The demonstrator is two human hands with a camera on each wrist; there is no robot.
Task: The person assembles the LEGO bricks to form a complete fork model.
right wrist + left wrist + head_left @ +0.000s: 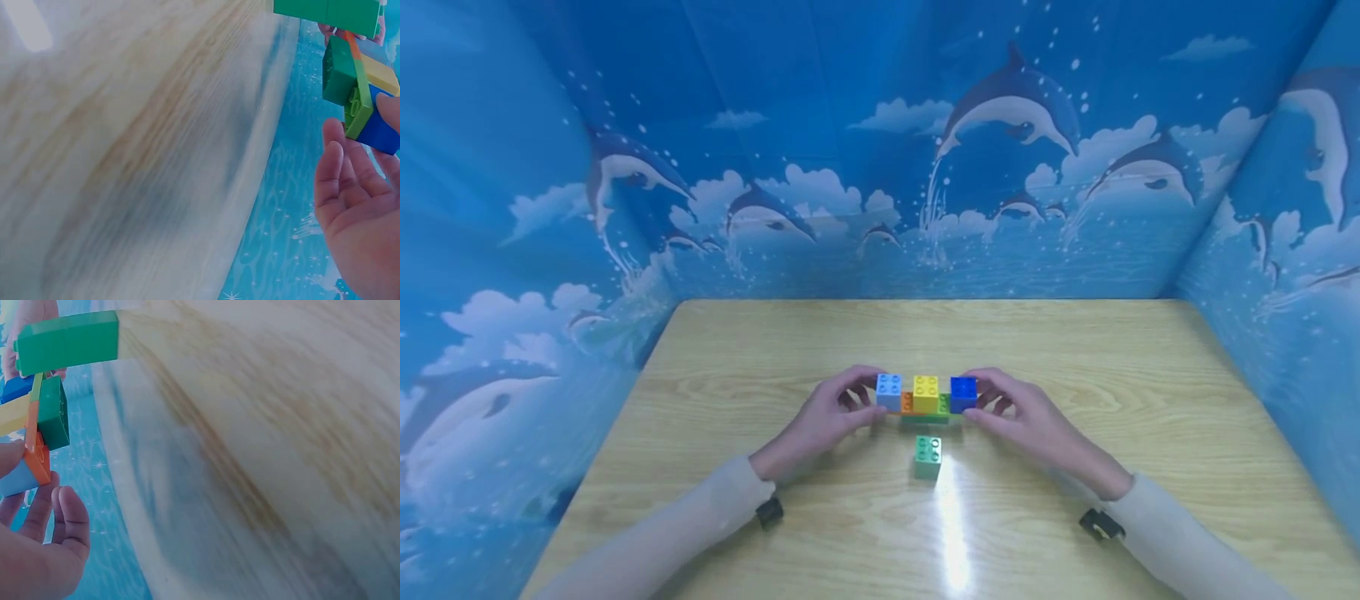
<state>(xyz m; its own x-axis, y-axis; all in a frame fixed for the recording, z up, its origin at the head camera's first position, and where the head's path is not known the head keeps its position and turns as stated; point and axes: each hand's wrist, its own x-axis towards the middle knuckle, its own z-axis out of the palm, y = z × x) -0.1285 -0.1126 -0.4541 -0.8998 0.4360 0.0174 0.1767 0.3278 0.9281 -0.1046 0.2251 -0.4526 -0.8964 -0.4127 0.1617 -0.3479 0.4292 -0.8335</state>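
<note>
My left hand [829, 410] pinches the light blue brick [889, 392] at the left end of a joined toy-brick build. On the right end, my right hand [1028, 410] pinches the dark blue brick [963, 395]. Between them a yellow brick [926, 394] sits on top, across an orange flat brick [39, 453] and a lime green flat brick [359, 103]. Under those two, a dark green brick [338, 70] is joined at the middle. Closer to me stands a separate green block [928, 458], studs up; the wrist views show a seam across its side.
All this is over a wood-grain table [760, 342]. Blue dolphin-print curtains [820, 225] rise along its back and sides. A bright glare streak [953, 533] lies on the tabletop in front of the green block.
</note>
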